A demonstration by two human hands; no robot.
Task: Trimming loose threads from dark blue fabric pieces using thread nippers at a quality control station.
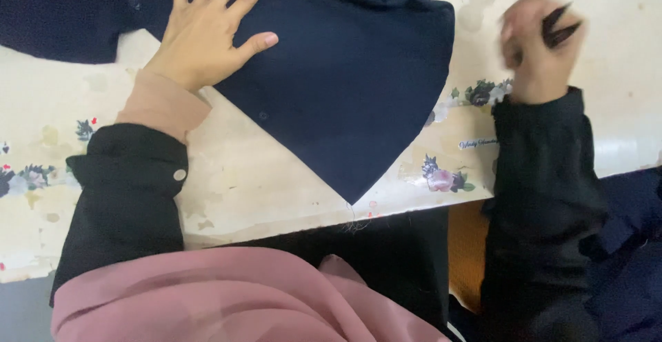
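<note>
Lying flat and spread on the navy fabric (345, 73), fingers fanned wide and palm down: the left hand (207, 32), pressing the cloth against the worn cream tabletop (262, 183) near the piece's upper left part. Hovering to the right and well apart from the cloth edge: the right hand (538, 45), blurred, curled closed around a small dark tool (558, 26), two dark tips poking out past the knuckles; possibly small snips, though too smeared to tell. Running diagonally from under the left palm down toward the near table edge: the fabric's long axis, ending in a sharp corner just above the table lip. Sitting nearer the cloth by far: the left hand, touching it, with the tool hand off over bare table to the fabric's right side. Showing beside the right wrist: faded flower decals (441, 176). Draping across the bottom: a pink garment (207, 294).
</note>
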